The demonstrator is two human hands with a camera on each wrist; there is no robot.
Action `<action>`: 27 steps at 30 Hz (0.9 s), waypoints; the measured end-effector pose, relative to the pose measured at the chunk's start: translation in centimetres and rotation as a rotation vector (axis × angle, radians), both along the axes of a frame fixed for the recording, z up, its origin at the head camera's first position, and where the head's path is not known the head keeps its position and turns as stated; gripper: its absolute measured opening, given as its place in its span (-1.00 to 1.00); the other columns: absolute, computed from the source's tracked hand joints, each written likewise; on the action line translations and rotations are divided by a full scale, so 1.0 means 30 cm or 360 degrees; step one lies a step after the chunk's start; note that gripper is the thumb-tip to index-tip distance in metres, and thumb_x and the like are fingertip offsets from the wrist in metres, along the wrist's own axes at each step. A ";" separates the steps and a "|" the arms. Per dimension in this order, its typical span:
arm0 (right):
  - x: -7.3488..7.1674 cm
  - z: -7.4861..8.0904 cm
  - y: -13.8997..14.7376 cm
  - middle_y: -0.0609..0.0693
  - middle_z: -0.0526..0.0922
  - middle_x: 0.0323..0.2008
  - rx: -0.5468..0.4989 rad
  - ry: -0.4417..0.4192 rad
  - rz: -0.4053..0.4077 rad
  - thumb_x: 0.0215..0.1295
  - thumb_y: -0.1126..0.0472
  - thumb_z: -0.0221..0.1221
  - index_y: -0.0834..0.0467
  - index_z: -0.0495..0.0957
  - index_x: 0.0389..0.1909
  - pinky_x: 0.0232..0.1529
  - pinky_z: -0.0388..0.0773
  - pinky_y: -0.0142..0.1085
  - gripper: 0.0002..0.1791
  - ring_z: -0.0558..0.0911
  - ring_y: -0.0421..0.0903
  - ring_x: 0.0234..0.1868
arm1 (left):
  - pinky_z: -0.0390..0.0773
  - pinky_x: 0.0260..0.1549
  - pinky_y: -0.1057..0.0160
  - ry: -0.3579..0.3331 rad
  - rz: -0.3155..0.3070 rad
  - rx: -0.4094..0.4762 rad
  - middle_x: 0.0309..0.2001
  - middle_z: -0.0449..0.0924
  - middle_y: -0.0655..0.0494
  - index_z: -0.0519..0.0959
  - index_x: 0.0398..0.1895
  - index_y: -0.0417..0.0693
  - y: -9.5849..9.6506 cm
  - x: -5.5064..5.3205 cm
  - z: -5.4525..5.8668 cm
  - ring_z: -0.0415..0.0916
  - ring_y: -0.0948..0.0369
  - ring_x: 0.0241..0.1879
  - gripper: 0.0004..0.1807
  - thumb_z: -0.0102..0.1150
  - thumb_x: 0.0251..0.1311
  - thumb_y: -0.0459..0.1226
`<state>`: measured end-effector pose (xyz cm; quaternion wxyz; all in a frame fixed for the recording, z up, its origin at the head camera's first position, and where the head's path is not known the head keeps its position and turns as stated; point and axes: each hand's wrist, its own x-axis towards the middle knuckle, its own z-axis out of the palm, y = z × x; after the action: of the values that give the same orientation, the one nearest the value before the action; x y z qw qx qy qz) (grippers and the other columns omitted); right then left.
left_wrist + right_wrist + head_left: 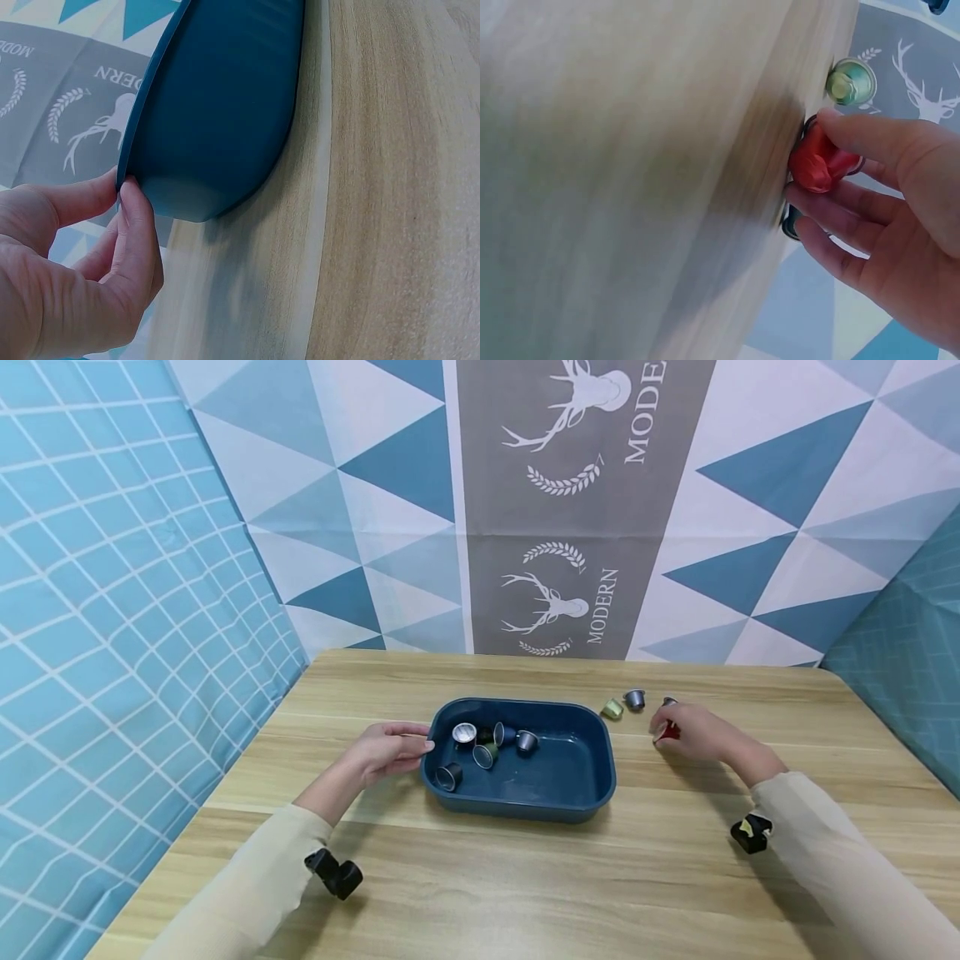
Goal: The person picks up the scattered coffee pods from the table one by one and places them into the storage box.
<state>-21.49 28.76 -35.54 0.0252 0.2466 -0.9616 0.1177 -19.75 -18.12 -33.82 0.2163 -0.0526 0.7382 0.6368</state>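
My left hand (392, 749) pinches the left rim of a dark blue tray (517, 806) between thumb and fingers. The left wrist view shows this hand (82, 262) at the rim, with the tray's outer wall (217, 97) beside it. Several coffee capsules lie in the tray's left half, among them a silver-topped capsule (464, 733) and a green capsule (484, 756). To the right of the tray, my right hand (697, 732) holds a red coffee capsule (819, 161) between thumb and fingers, at the tabletop. A dark capsule (791, 223) shows partly behind those fingers.
Between tray and right hand, a light green capsule (612, 709) and a grey capsule (634, 699) lie on the wooden table (480, 893). A patterned cloth (405, 527) rises behind the table, and a blue checked cloth (112, 610) hangs at its left.
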 end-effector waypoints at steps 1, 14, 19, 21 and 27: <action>-0.001 -0.002 -0.001 0.05 0.66 -0.32 -0.0008 0.0002 0.0004 0.12 0.30 0.31 0.25 0.59 -0.26 -0.23 0.59 -0.14 -0.82 0.59 -0.10 -0.30 | 0.65 -0.30 0.45 -0.0002 -0.0001 -0.0003 -0.37 0.65 0.29 0.37 0.27 -0.31 0.000 0.000 0.000 0.62 0.38 -0.32 -0.46 0.20 0.21 -0.37; 0.005 -0.006 -0.018 -0.05 0.63 -0.39 -0.0085 0.0050 0.0027 0.12 0.32 0.32 0.18 0.59 -0.32 -0.34 0.56 -0.33 -0.88 0.54 -0.23 -0.37 | 0.64 -0.32 0.46 -0.0002 0.0011 0.0006 -0.39 0.66 0.29 0.37 0.27 -0.32 0.003 0.003 0.005 0.60 0.41 -0.38 -0.46 0.19 0.22 -0.38; 0.018 0.007 -0.033 -0.03 0.61 -0.39 -0.0087 0.0092 0.0038 0.13 0.34 0.31 0.20 0.59 -0.32 -0.36 0.53 -0.35 -0.88 0.51 -0.23 -0.37 | 0.64 -0.32 0.46 0.0003 0.0000 -0.0002 -0.39 0.65 0.30 0.36 0.27 -0.33 0.004 0.004 0.008 0.61 0.41 -0.37 -0.46 0.17 0.23 -0.38; 0.024 0.012 -0.042 -0.01 0.61 -0.38 -0.0086 0.0118 0.0051 0.12 0.35 0.31 0.20 0.58 -0.31 -0.36 0.54 -0.34 -0.87 0.51 -0.22 -0.37 | 0.64 -0.31 0.45 0.0000 -0.0006 -0.0014 -0.38 0.65 0.30 0.36 0.28 -0.32 0.004 0.004 0.009 0.61 0.40 -0.35 -0.46 0.18 0.23 -0.37; 0.037 0.024 -0.069 0.03 0.59 -0.32 -0.0099 0.0212 0.0072 0.10 0.37 0.33 0.20 0.58 -0.31 -0.38 0.54 -0.36 -0.85 0.51 -0.21 -0.38 | 0.65 -0.32 0.46 -0.0009 0.0006 -0.0009 -0.39 0.65 0.29 0.37 0.27 -0.32 0.006 0.004 0.009 0.61 0.40 -0.36 -0.46 0.19 0.22 -0.37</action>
<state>-20.37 26.68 -34.83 0.0942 0.2747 -0.9479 0.1314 -19.62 -17.94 -33.55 0.2171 -0.0565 0.7393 0.6349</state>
